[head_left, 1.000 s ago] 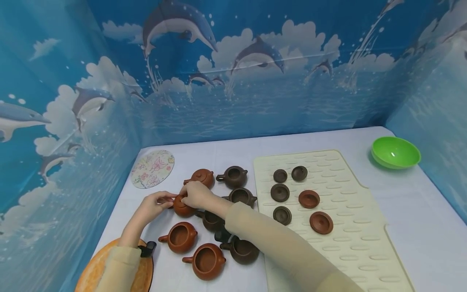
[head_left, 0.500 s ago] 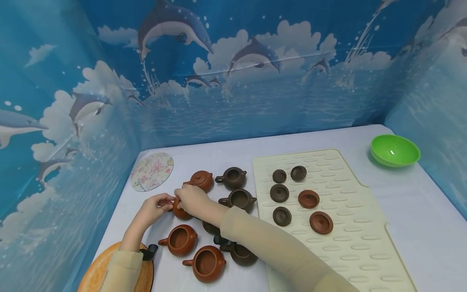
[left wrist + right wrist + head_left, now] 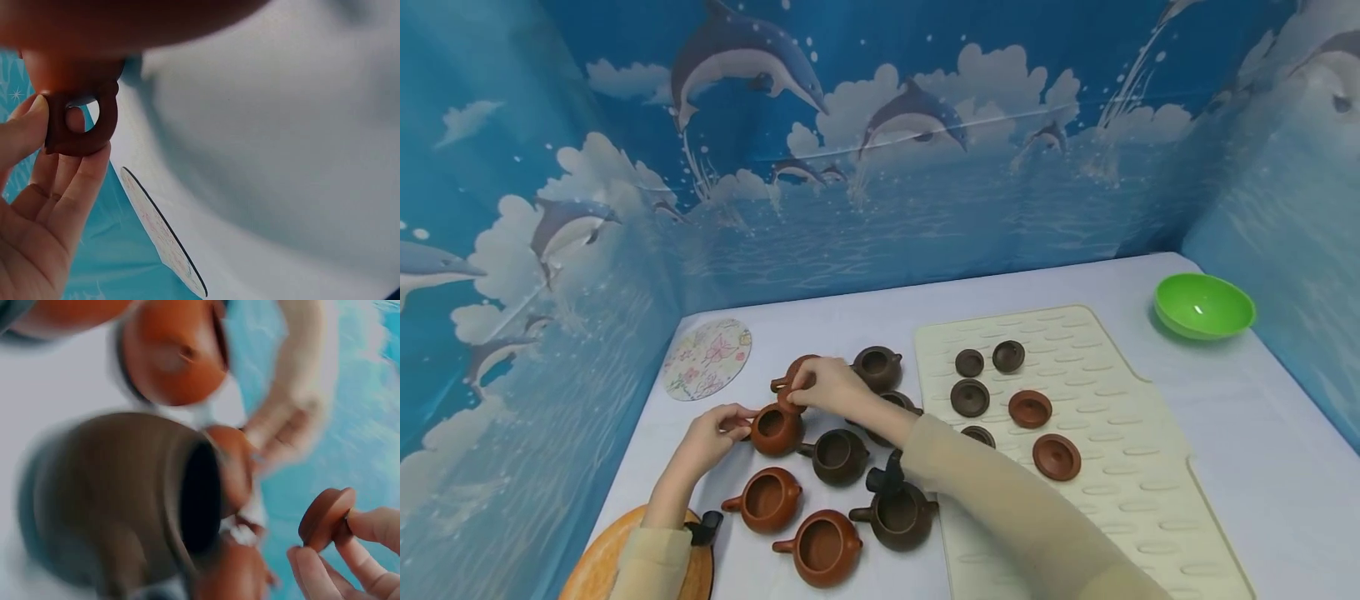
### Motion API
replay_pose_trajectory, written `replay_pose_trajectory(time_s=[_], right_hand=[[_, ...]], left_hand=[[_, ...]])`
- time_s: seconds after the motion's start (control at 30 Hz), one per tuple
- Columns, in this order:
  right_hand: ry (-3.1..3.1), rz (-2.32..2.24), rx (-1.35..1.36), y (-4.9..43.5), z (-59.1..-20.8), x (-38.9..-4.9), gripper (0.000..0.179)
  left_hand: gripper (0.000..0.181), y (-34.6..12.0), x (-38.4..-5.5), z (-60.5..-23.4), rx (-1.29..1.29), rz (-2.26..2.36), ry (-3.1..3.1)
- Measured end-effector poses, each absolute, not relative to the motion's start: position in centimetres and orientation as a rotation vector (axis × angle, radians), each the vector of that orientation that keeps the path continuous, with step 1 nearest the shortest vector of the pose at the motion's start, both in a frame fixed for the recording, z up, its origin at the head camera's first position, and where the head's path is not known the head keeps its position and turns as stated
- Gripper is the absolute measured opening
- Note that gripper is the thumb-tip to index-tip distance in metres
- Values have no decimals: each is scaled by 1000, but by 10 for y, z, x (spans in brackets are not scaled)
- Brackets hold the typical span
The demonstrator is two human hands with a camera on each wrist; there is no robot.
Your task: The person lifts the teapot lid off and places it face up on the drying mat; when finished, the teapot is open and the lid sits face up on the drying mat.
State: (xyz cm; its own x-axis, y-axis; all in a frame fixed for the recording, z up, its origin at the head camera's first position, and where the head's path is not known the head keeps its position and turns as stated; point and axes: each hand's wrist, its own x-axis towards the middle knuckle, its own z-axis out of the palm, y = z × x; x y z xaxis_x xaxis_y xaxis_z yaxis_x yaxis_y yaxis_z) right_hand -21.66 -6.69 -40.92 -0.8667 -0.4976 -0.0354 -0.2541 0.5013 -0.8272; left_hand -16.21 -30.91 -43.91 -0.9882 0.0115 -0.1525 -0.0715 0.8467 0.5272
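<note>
My left hand (image 3: 710,435) pinches the handle (image 3: 55,128) of a small reddish-brown clay teapot (image 3: 779,447), whose round opening is uncovered. Just above and behind that pot, my right hand (image 3: 829,387) holds a reddish-brown teapot lid (image 3: 320,520) by its knob, between thumb and fingers. The lid is apart from the pot and tilted in the right wrist view. Partly hidden behind the right hand stands another reddish teapot (image 3: 797,367). Two more lidless reddish teapots, one (image 3: 767,518) nearer than the other (image 3: 822,575), sit in front.
Several dark-brown lidless teapots, such as one (image 3: 837,475), stand to the right. A cream mat (image 3: 1120,492) carries dark lids (image 3: 970,398) and two reddish lids (image 3: 1056,457). Also around are a green bowl (image 3: 1204,321), a floral disc (image 3: 709,358) and a round wooden board (image 3: 602,554).
My right hand has lifted the lid off the teapot and moved up and to the right with it, uncovering the opening. The left hand stays at the handle.
</note>
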Motion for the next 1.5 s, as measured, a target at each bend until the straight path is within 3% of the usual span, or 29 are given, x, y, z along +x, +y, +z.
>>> replay_pose_trajectory(time_s=[0.43, 0.7, 0.83, 1.07, 1.13, 1.27, 1.5], right_hand=[[2217, -1559, -477, 101, -386, -243, 25], [1947, -1875, -234, 194, -418, -241, 38], [1728, -2085, -142, 228, -439, -236, 24], [1428, -2287, 35, 268, -465, -232, 19], [1524, -2236, 70, 272, -468, -231, 31], [1983, -1918, 90, 276, -473, -229, 62], [2566, -1320, 80, 271, -476, -231, 64]], left_hand=[[23, -315, -134, -448, -145, 815, 2888], [23, -311, -138, -449, -131, 795, 2916], [23, -309, -141, -448, -122, 782, 2924], [23, -305, -148, -445, -99, 776, 2926], [23, -304, -150, -444, -90, 777, 2927], [24, -302, -155, -442, -57, 774, 2931], [23, -304, -157, -442, 0, 800, 2945]])
